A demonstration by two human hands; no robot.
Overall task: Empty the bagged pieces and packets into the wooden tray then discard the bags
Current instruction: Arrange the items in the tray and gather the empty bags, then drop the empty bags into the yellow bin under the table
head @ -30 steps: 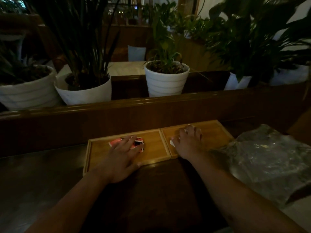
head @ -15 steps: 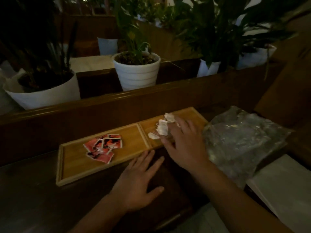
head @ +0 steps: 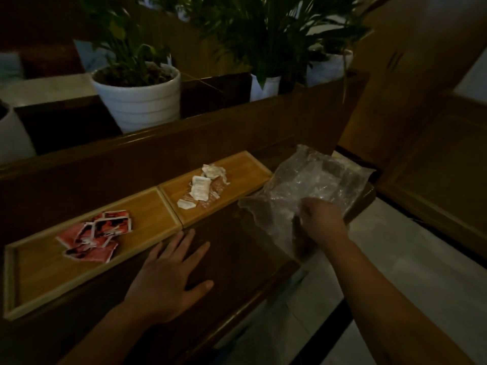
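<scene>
A two-compartment wooden tray (head: 47,270) lies along the back of the dark table. Several red packets (head: 96,235) sit in its left compartment. Several white packets (head: 201,189) lie in the right one. A crumpled clear plastic bag (head: 313,183) rests on the table's right end, just past the tray. My right hand (head: 320,219) is on the bag's near edge with fingers pinched on the plastic. My left hand (head: 171,280) lies flat on the table in front of the tray, fingers spread, holding nothing.
A dark wooden ledge (head: 184,138) runs behind the tray. White plant pots (head: 139,98) with green plants stand beyond it. The table's right edge drops to a pale tiled floor (head: 395,259). A wooden panel (head: 434,127) rises at the right.
My right hand left the white packets in the tray and moved right onto the plastic bag. My left hand came off the red packets and rests on the table. The view swung right.
</scene>
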